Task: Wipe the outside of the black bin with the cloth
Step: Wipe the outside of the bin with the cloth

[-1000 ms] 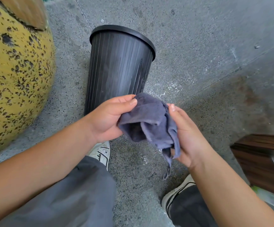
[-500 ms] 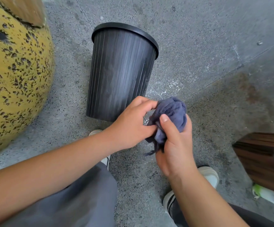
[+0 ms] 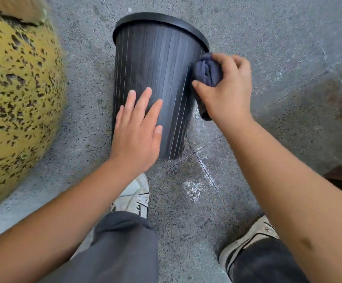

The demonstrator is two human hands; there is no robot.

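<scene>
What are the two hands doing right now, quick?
Left hand: open, fingers straight, flat against the black bin.
Right hand: closed around the bunched cloth, holding it against the bin's side.

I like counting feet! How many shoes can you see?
2. One shoe is on the floor just below the black bin, under the left hand. The other shoe is at the lower right, partly hidden behind the right arm.

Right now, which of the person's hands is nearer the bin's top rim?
Right. The right hand presses the cloth just under the black bin's rim; the left hand lies lower on its side.
</scene>
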